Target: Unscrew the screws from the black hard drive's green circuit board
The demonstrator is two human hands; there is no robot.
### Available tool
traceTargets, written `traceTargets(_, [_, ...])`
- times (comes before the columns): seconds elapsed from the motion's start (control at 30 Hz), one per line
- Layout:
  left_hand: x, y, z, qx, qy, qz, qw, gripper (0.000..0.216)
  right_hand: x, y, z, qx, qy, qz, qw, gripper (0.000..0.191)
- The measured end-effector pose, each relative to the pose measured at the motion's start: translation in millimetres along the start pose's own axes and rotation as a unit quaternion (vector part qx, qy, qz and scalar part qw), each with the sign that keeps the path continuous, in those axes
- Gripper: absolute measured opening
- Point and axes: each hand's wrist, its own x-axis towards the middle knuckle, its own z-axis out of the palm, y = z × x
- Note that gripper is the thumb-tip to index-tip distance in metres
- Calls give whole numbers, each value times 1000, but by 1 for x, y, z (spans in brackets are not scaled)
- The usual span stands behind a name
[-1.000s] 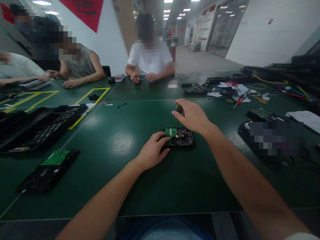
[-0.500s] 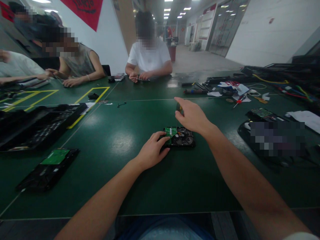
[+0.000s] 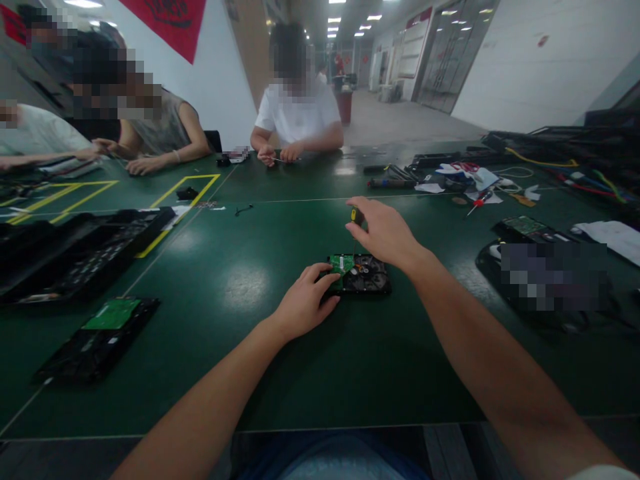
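A small black hard drive (image 3: 367,277) with a green circuit board lies on the green table (image 3: 240,347) in front of me. My left hand (image 3: 303,305) rests on its left edge, fingers curled over it, holding it down. My right hand (image 3: 383,232) hovers just above the drive, fingers closed round the top of a screwdriver (image 3: 355,217) with a dark and yellow handle. The screwdriver's thin shaft points straight down onto the drive near the board.
Another drive with a green board (image 3: 100,337) lies at front left, black trays (image 3: 75,250) behind it. Boards, cables and tools (image 3: 520,180) crowd the right side. Three people sit along the far and left edges, hands on the table.
My right hand's fingers have shifted round the screwdriver handle, the forefinger lifting off and closing again. The left hand and the drive have stayed put.
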Motion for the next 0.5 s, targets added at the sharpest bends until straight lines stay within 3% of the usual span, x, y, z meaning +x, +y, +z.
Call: traceTargets(0.5, [0,1,-1,-5,3,2,1000,46,-1,-2,-6,-1,3,4,1000,50])
